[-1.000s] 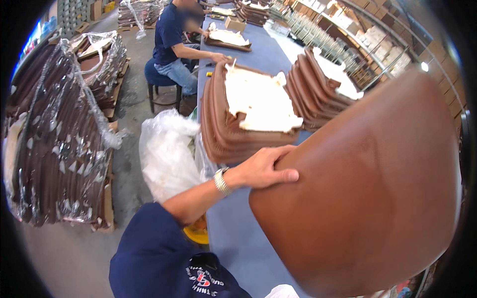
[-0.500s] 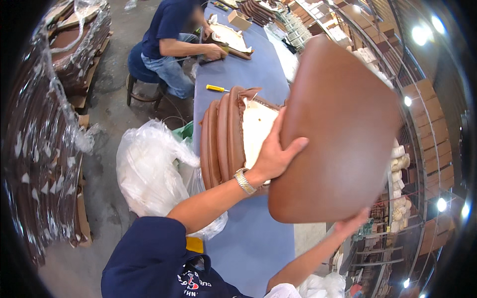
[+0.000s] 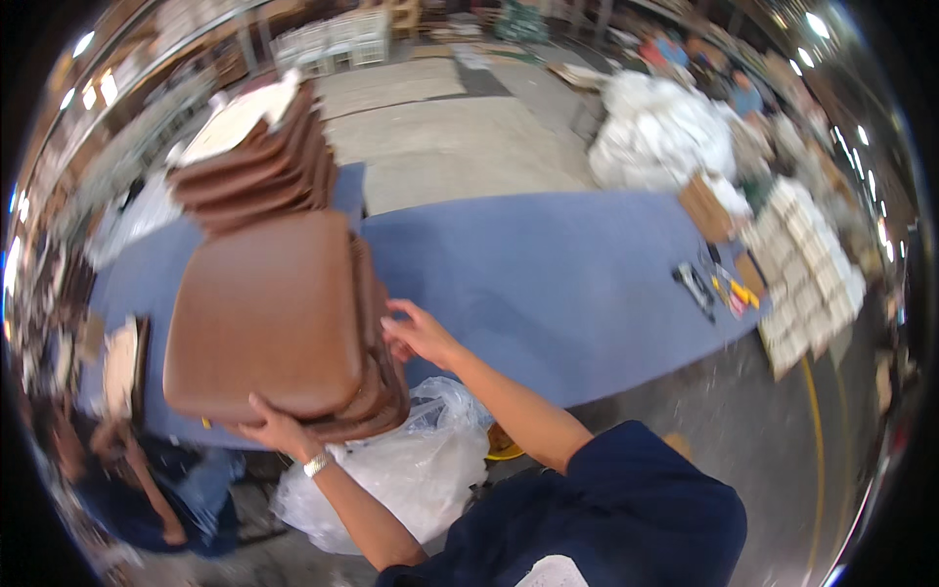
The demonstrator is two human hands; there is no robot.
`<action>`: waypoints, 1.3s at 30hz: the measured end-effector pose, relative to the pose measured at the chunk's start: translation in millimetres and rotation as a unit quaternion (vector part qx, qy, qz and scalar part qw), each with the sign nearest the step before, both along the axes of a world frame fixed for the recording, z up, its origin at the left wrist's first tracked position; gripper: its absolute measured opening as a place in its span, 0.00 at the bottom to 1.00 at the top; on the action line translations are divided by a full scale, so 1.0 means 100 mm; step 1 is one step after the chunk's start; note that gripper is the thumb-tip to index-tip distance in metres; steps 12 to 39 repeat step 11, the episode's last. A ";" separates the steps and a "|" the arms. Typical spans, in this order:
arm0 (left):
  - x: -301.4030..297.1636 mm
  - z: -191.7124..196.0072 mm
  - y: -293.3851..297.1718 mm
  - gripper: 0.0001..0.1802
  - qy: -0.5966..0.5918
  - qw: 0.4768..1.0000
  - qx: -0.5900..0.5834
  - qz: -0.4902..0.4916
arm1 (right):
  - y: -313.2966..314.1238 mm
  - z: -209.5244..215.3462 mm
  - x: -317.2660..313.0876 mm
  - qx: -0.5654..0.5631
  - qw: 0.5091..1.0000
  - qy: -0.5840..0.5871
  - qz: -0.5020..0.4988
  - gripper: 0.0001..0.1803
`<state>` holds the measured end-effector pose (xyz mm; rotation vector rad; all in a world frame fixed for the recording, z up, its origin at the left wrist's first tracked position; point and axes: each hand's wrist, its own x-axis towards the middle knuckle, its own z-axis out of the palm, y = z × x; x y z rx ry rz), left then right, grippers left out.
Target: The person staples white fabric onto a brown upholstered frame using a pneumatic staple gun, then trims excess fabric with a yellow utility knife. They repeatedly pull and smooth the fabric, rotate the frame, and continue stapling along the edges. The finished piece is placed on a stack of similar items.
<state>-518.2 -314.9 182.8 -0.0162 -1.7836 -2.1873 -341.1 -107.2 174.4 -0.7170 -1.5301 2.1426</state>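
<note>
A brown padded seat cushion lies smooth side up on a stack of similar cushions on the blue-covered table. My left hand, with a metal watch at the wrist, grips the top cushion's near edge; some of its fingers are hidden. Just right of the stack is my right hand, empty, its fingers apart and slightly bent toward the cushions' side. Behind rises a taller stack of brown cushions, with a pale underside facing up on top.
The blue table stretches right, holding a black tool and yellow-handled tools. A clear plastic bag bulges below the near edge. A co-worker sits at the lower left by another cushion. White wrapped bundles stand beyond.
The view has swung to the right. The cushion that both hands held up now lies on the stack. My right hand has let go; my left hand has shifted to its near edge.
</note>
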 end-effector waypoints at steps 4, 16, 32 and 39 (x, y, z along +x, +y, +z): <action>-0.08 -0.10 0.00 0.41 -0.011 0.996 -0.010 -0.089 | -0.23 -1.30 1.72 0.069 0.949 -0.263 -0.162 0.35; 0.29 -0.25 -0.19 0.43 -0.057 0.982 0.045 -0.177 | -2.65 -3.04 5.54 -0.054 0.728 -0.611 -0.306 0.21; 0.29 -0.25 -0.19 0.43 -0.057 0.982 0.045 -0.177 | -2.65 -3.04 5.54 -0.054 0.728 -0.611 -0.306 0.21; 0.29 -0.25 -0.19 0.43 -0.057 0.982 0.045 -0.177 | -2.65 -3.04 5.54 -0.054 0.728 -0.611 -0.306 0.21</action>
